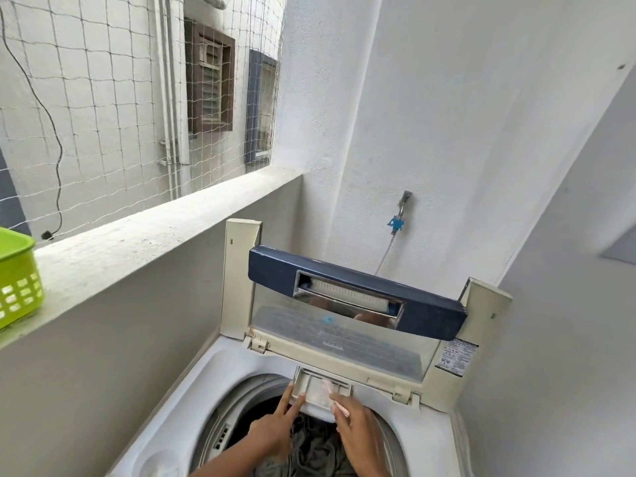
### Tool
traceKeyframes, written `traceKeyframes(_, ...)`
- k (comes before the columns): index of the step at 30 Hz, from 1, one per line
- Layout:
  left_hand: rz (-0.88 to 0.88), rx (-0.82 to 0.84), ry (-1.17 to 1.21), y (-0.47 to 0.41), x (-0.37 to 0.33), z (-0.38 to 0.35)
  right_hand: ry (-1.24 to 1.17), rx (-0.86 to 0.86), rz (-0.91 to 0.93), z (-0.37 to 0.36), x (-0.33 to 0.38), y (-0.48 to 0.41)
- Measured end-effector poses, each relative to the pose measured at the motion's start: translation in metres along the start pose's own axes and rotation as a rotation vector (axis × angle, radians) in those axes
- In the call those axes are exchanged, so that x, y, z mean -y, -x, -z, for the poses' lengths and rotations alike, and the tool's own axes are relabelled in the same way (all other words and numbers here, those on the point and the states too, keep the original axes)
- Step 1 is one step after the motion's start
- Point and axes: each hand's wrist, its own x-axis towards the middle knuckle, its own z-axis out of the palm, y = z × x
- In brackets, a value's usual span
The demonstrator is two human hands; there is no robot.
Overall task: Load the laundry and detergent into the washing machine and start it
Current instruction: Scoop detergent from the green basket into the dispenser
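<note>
A white top-loading washing machine [165, 425] stands with its blue-edged lid [358, 297] folded up. Dark grey laundry [309, 449] lies in the drum. At the back rim of the drum opening a small detergent drawer [318, 394] is pulled out, with pale powder in it. My left hand [275, 432] touches the drawer's left front edge with straight fingers. My right hand [358, 432] pinches a thin pink scoop [339, 407] whose far end reaches over the drawer.
A green plastic basket [17, 280] sits on the concrete ledge [144, 235] at the left, below a netted opening. A wall tap [405, 199] with a hose hangs behind the machine. White walls close in at the back and right.
</note>
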Motion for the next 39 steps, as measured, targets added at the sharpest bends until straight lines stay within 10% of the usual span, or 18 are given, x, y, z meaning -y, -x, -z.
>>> traceKeyframes(4, -0.109, 0.007, 0.121, 0.007, 0.008, 0.006, -0.132, -0.063, -0.136, 0.003, 0.001, 0.002)
traceKeyframes(11, -0.13, -0.426, 0.543, 0.069, 0.029, 0.056, -1.106, -0.338, -0.409, 0.045, 0.056, 0.003)
traceKeyframes(27, 0.165, -1.847, 0.394, 0.401, 0.101, 0.16, -1.43, 0.301, 0.194, 0.046, 0.345, 0.022)
traceKeyframes(39, 0.553, -1.626, 0.25, 0.416, 0.157, 0.154, -1.19, 0.452, 0.498, -0.001, 0.463, 0.056)
